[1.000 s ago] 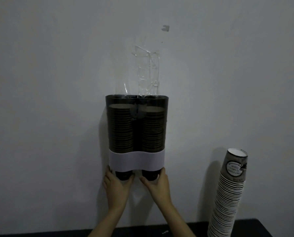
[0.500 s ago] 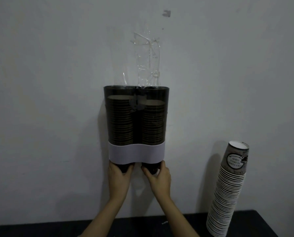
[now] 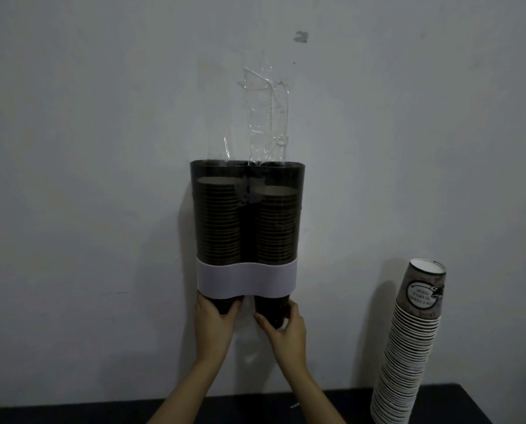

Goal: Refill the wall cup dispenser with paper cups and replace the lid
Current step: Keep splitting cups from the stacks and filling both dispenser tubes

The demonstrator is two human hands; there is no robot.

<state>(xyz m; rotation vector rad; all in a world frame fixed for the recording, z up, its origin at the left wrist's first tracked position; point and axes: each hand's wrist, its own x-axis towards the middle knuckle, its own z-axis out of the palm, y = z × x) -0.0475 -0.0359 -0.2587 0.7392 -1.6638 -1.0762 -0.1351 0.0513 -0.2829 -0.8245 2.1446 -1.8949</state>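
A dark two-tube cup dispenser with a white band round its lower part hangs on the wall. Both tubes hold tall stacks of paper cups, and the dispenser's top is open. Under the left tube my left hand grips the bottom cup that sticks out. My right hand grips the bottom cup under the right tube. No lid is in view.
A tall stack of upside-down printed paper cups leans against the wall on a black tabletop at the lower right. Crumpled clear tape runs up the wall above the dispenser.
Both hands have risen slightly and closed tighter round the cups sticking out under the dispenser. The camera view has shifted a little.
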